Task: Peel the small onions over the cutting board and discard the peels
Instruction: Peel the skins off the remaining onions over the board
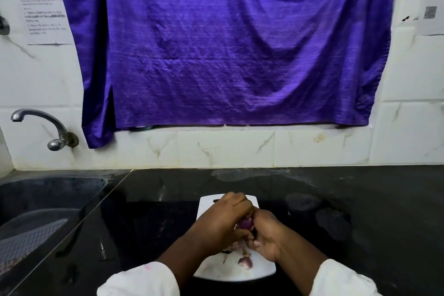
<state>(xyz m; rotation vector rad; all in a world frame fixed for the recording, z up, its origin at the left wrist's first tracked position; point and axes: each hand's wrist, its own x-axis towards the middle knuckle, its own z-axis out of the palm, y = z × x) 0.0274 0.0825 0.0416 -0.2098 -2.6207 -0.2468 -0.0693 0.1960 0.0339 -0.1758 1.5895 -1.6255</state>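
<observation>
Onion: one small onion (246, 223), held between the two hands, above the middle of the cutting board (263, 269).
Left hand: left hand (225, 218) curled over the onion from its far-left side, fingers bent round it; fingertips hidden.
Right hand: right hand (264, 233) closed on the onion from the other side, thumb turned towards the wrist; exact pinch point cannot be made out.
Progress (judged): mid-peel. The exposed patch between the hands is smooth, glossy purple, so part of the skin looks to be off.
Done: loose peels (245, 262) lie on the board just below the hands, wrist side.
Left: rest of this skin; peels not yet discarded. No other onions in view, count unknown.
Materials: onion rounded and shiny; peels thin, curled, papery, pale pink to mauve. Board flat, white, smooth, round-cornered.
Surroundings: counter (336, 199) black, polished, reflective. Sink (48, 199) well off beyond the left hand.
</observation>
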